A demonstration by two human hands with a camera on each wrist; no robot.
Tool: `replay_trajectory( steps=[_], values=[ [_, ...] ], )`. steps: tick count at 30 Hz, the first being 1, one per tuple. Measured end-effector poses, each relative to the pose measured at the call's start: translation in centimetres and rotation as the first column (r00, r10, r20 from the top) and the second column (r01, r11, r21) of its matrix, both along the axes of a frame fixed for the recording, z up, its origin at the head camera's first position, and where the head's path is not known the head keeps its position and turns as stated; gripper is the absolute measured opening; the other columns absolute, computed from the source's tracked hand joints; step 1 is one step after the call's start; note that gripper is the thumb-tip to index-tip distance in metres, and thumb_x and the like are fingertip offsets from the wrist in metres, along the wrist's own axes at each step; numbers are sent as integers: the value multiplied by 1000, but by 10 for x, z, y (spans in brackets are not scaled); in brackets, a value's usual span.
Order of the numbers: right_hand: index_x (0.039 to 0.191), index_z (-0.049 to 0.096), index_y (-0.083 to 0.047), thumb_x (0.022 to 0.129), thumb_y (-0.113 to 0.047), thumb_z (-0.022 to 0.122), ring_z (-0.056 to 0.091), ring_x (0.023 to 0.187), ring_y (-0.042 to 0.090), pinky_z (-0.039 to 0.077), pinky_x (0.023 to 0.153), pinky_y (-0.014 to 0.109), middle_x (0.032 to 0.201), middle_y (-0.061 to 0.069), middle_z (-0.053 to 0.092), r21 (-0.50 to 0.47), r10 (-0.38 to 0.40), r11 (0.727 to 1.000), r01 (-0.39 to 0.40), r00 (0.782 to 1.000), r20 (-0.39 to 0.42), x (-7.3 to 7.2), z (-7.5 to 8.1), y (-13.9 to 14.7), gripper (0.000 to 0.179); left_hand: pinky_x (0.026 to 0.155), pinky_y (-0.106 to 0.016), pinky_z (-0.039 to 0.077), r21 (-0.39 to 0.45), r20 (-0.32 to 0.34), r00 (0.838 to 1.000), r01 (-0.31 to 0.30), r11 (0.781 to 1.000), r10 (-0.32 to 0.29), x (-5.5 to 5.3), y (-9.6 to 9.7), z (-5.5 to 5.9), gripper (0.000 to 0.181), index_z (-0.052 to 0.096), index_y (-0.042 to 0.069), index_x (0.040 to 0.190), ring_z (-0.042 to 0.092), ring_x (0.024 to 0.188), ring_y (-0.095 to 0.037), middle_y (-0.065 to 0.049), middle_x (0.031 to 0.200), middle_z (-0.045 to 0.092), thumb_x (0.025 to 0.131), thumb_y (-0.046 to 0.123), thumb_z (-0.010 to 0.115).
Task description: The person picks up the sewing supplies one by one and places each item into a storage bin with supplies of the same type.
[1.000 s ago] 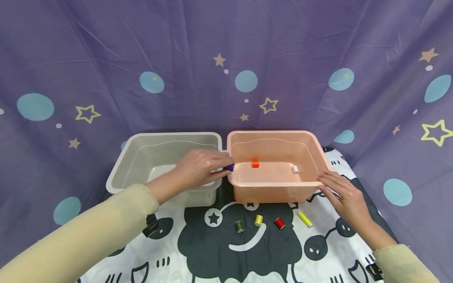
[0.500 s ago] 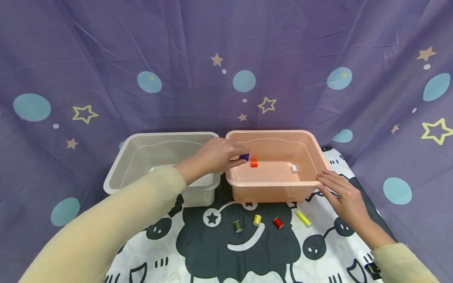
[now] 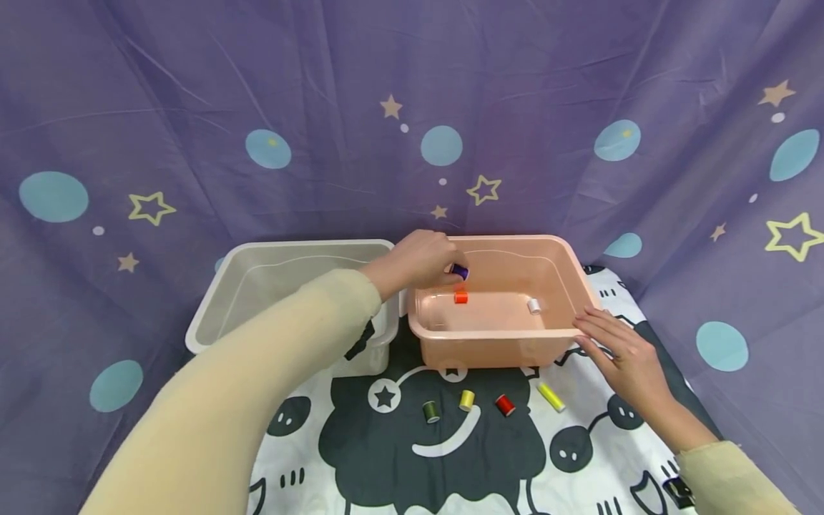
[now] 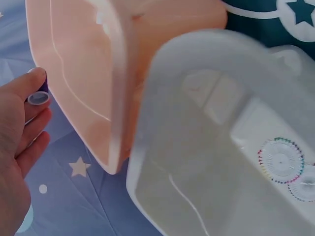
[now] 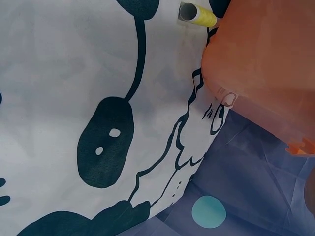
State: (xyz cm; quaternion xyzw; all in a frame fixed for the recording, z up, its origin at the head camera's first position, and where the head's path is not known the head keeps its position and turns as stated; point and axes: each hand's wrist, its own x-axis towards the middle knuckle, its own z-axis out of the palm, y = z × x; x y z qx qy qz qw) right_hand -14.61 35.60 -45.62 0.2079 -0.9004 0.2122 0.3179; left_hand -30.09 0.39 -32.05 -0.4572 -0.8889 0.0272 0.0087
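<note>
Found purple spool (image 3: 460,272) gripped between thumb and fingers of the left hand (image 3: 423,259), above the far left part of the pink bin (image 3: 496,352); exact height not determinable. Judged possible: a strike on the wall or a drop outside, caused by release too near the far rim. Judged possible also: a slip in mid-air, caused by short purchase on a round surface, or a knock into the orange spool (image 3: 460,297) just to the near side. Rated a lesser risk: a shifted bin, caused by uneven pressure from the right hand (image 3: 621,355). Recorded left forearm (image 3: 283,343) stretched from near left across the grey bin (image 3: 309,244), back of the hand uppermost. Recorded right hand at the pink bin's near right corner, fingers extended onto the rim.
</note>
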Motion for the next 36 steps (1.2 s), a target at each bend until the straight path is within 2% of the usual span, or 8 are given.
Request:
replay_trajectory(
  steps=[2,5,8,15,18,23,29,36],
  values=[
    [128,80,-13,98,-26,80,65,133,34,30,121,15,131,13,75,1,-1,1000,1,1000,1,0,0,0,33,78,-33,58,-17,23,1000,-5,1000,5,-6,5,1,17,83,24,112,64,79,-14,7,97,77,102,35,75],
    [128,80,-13,79,0,90,65,133,35,30,121,15,131,13,75,3,-6,1000,6,1000,7,0,1,0,52,80,-33,57,-27,58,998,-10,1000,12,-15,12,1,16,83,22,110,64,82,-15,7,97,76,102,34,75],
    [128,80,-13,76,1,90,65,133,34,29,121,15,131,13,75,7,-11,1000,11,1000,9,0,1,0,55,80,-34,56,-23,87,996,-16,1000,18,-22,17,-1,14,83,21,108,63,82,-17,6,96,75,102,32,74],
    [129,79,-13,83,-3,88,64,135,34,28,121,14,133,11,75,6,-10,1000,10,1000,21,-1,-1,1,48,83,-34,53,-32,136,990,-33,999,37,-37,28,-3,15,83,22,107,62,84,-16,8,98,75,102,33,75],
    [129,80,-13,78,0,90,64,135,34,28,121,14,133,11,75,1,-12,1000,12,1000,17,-1,-1,0,53,81,-34,52,-56,148,988,-44,997,52,-42,34,-5,14,84,22,103,61,82,-16,7,95,75,101,32,75],
    [129,79,-12,78,1,90,64,136,33,29,121,15,133,12,75,-2,-17,1000,17,1000,19,-1,0,0,54,75,-32,48,-113,176,980,-76,991,95,-49,44,-12,13,82,21,92,56,79,-15,5,89,72,100,31,77],
    [130,79,-13,75,3,90,63,135,35,27,119,11,134,12,74,0,-29,1000,29,999,30,0,1,-1,58,80,-32,51,-148,254,950,-148,978,182,-50,51,-17,10,81,21,93,57,87,-16,4,93,71,98,30,81],
    [129,79,-12,79,0,89,63,136,34,27,120,12,134,13,74,2,-33,999,33,999,31,0,0,-1,53,80,-30,56,-187,360,895,-206,960,262,-50,56,-24,13,83,19,101,61,90,-16,5,99,72,93,29,86]
  ],
)
